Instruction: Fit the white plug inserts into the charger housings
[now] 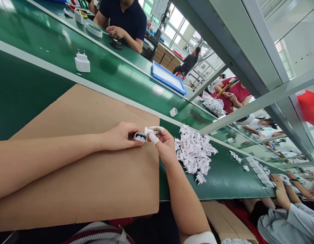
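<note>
Over a sheet of brown cardboard (108,179), my left hand (121,135) is closed around a white charger housing (140,137), its open end turned towards my right hand. My right hand (165,144), with white covers on its thumb and finger, pinches a white two-pin plug cap (148,132). The cap's pins point right, and it is held right at the housing's open end; whether the two touch I cannot tell. Just right of my right hand lies a heap of white plug caps (195,149) on the green bench.
A white charger (82,62) stands pins up on the green belt (116,76), and a white housing (173,112) lies farther along. A blue tray (168,78) is across the belt. A metal post slants at right. Co-workers sit opposite and to the right.
</note>
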`<action>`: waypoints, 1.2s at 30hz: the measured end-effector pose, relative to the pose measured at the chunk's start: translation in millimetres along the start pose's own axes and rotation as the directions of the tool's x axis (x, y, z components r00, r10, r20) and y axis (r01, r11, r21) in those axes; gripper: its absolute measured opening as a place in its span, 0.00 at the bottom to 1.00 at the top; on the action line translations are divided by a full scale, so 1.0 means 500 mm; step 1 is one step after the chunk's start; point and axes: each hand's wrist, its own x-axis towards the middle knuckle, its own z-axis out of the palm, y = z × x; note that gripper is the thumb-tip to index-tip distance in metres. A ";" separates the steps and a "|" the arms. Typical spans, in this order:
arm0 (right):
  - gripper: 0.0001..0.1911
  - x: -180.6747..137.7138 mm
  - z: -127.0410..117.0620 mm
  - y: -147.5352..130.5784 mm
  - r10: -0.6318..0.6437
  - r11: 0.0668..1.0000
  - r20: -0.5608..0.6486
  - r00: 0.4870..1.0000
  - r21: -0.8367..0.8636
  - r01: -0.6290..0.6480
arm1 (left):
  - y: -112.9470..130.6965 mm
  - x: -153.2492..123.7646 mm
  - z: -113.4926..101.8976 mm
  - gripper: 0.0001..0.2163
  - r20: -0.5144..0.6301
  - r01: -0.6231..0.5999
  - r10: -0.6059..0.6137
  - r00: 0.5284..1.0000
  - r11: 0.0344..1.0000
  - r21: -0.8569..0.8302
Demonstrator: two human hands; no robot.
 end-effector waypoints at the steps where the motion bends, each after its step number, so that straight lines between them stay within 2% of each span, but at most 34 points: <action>1: 0.16 0.001 0.000 0.002 -0.007 1.000 -0.002 1.000 0.006 0.007 | 0.000 -0.001 0.000 0.17 -0.002 0.003 -0.003 1.000 1.000 0.003; 4: 0.16 0.003 -0.003 0.006 -0.097 0.994 -0.061 0.993 -0.052 0.094 | 0.001 -0.002 0.001 0.18 -0.014 0.021 -0.020 1.000 1.000 0.008; 7: 0.23 0.000 -0.007 0.006 -0.179 0.979 -0.135 0.975 -0.125 0.162 | -0.001 -0.002 0.002 0.20 -0.025 0.043 -0.042 0.999 0.999 0.010; 9: 0.20 -0.004 -0.011 0.005 -0.205 0.962 -0.130 0.970 -0.210 0.175 | -0.003 0.000 0.002 0.19 -0.023 0.041 -0.041 0.999 0.999 0.014; 11: 0.14 -0.008 -0.012 0.002 -0.227 0.913 -0.036 0.973 -0.355 0.200 | -0.005 0.001 0.002 0.18 -0.011 0.021 -0.021 1.000 1.000 0.011; 14: 0.16 -0.012 -0.011 0.001 -0.263 0.794 0.132 0.956 -0.533 0.292 | -0.005 0.002 0.002 0.16 0.013 -0.006 0.006 1.000 1.000 0.001; 19: 0.20 -0.014 -0.004 0.008 -0.388 0.684 0.182 0.904 -0.600 0.414 | -0.006 0.003 0.002 0.15 0.014 0.000 0.000 1.000 1.000 -0.010; 22: 0.23 -0.015 0.002 0.010 -0.406 0.605 0.250 0.879 -0.648 0.463 | -0.007 0.003 0.003 0.14 0.025 -0.020 0.021 0.999 0.999 -0.048; 26: 0.23 -0.015 0.014 0.000 -0.378 0.512 0.309 0.873 -0.715 0.475 | -0.008 0.004 0.004 0.13 0.030 -0.027 0.029 0.999 0.997 -0.077; 30: 0.22 -0.013 0.027 -0.012 -0.318 0.435 0.314 0.895 -0.790 0.432 | -0.011 0.005 0.006 0.13 0.029 -0.030 0.033 0.999 0.996 -0.089; 33: 0.22 -0.013 0.031 -0.010 -0.317 0.446 0.287 0.904 -0.796 0.409 | -0.013 0.006 0.005 0.13 0.030 -0.015 0.018 0.999 0.996 -0.091; 36: 0.21 -0.015 0.027 -0.001 -0.383 0.473 0.244 0.891 -0.777 0.416 | -0.012 0.006 0.004 0.14 0.031 0.000 0.003 1.000 0.996 -0.086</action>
